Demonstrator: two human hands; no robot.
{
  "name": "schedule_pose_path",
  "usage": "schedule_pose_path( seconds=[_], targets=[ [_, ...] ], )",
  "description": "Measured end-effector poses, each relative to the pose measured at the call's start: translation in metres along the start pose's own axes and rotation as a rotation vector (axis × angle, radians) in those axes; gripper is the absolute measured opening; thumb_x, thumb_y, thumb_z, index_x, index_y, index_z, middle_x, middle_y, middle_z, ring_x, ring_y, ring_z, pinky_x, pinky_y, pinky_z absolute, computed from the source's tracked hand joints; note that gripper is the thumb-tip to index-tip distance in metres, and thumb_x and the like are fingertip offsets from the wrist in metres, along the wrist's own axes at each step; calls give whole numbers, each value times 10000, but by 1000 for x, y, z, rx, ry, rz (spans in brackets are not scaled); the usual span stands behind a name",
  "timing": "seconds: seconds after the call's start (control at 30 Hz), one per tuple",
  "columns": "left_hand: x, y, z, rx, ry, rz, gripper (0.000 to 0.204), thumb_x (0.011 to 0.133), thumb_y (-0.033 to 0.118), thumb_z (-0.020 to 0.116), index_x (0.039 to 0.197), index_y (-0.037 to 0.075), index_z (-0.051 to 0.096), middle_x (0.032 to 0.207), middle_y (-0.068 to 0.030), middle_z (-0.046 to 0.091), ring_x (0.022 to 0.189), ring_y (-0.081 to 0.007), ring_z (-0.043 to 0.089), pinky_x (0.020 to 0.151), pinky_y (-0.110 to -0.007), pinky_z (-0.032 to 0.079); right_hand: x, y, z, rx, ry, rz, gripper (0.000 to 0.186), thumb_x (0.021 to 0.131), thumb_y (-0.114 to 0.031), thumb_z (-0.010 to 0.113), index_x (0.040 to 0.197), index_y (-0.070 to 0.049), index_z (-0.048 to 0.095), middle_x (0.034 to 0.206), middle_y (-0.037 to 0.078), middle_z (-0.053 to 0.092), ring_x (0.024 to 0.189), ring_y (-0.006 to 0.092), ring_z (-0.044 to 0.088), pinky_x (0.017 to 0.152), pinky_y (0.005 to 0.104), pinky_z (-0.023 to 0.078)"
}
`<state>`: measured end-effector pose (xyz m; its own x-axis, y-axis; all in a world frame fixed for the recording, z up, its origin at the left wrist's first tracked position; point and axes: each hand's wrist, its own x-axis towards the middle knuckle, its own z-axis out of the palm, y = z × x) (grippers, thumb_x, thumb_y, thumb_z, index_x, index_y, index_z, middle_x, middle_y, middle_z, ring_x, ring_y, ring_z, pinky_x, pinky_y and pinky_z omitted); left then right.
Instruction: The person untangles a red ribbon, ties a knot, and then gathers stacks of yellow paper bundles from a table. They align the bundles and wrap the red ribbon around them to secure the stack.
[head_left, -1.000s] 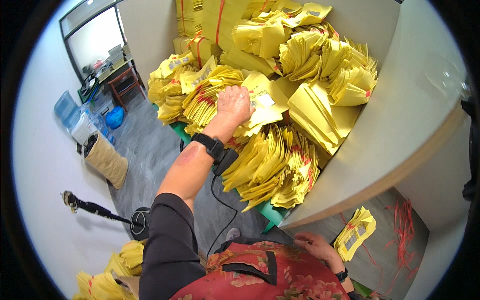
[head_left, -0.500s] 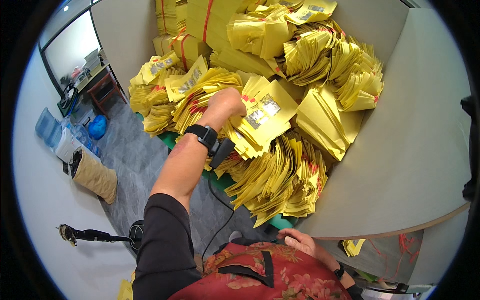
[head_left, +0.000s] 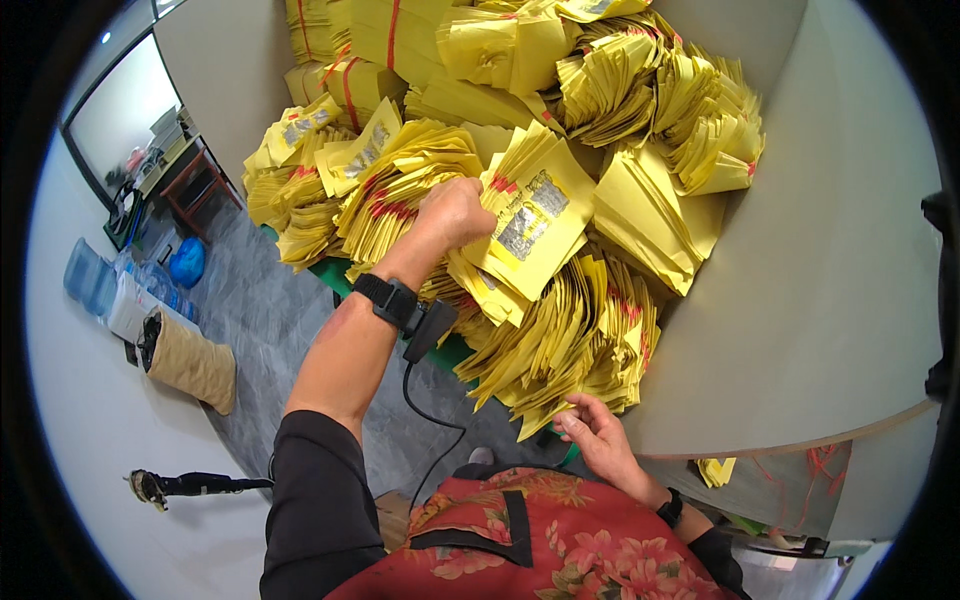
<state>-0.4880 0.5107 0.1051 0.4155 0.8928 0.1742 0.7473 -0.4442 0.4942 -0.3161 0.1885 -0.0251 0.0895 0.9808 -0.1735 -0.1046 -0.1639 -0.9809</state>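
Observation:
My left hand (head_left: 455, 212) is closed on the left edge of a stack of yellow paper envelopes (head_left: 548, 215), whose top one shows silver-grey patches and red marks. The fingertips are hidden behind the hand. Under this stack a thick fanned row of yellow envelopes (head_left: 545, 335) lies on edge, and another fanned pile (head_left: 405, 170) is just left of the hand. My right hand (head_left: 600, 440) holds nothing; its fingers are apart and loosely bent, close to the lower edge of the fanned row. Whether a fingertip touches the paper I cannot tell.
Tied bundles (head_left: 375, 85) and more envelope piles (head_left: 605, 90) rise at the back. A pale panel (head_left: 790, 300) walls the right side. On the left floor stand a brown sack (head_left: 190, 365) and a water jug (head_left: 90, 270). A black cable (head_left: 430, 430) hangs from my left wrist.
The stack at my left hand has been lifted and tilted more upright. My right hand has moved up from my waist toward the lower envelopes. The whole view has shifted slightly.

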Motion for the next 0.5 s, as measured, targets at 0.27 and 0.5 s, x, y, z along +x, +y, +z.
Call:
schedule_pose_path(
  seconds=[0.27, 0.5],
  targets=[
    [-12, -2, 11, -158, 46, 4, 279, 737, 140, 652, 979, 5, 622, 875, -202, 663, 817, -336, 639, 760, -386, 502, 14, 7, 11, 39, 86, 23, 450, 982, -196, 614, 1330, 23, 431, 1020, 54, 594, 917, 119, 593, 785, 264, 504],
    [-40, -3, -4, -349, 85, 115, 209, 741, 102, 635, 901, 16, 532, 795, -187, 598, 739, -351, 564, 719, -405, 478, 33, 1, 19, 164, 126, -115, 528, 989, -255, 604, 1359, 52, 388, 1162, 127, 587, 1021, 180, 613, 875, 307, 513]
  ],
)
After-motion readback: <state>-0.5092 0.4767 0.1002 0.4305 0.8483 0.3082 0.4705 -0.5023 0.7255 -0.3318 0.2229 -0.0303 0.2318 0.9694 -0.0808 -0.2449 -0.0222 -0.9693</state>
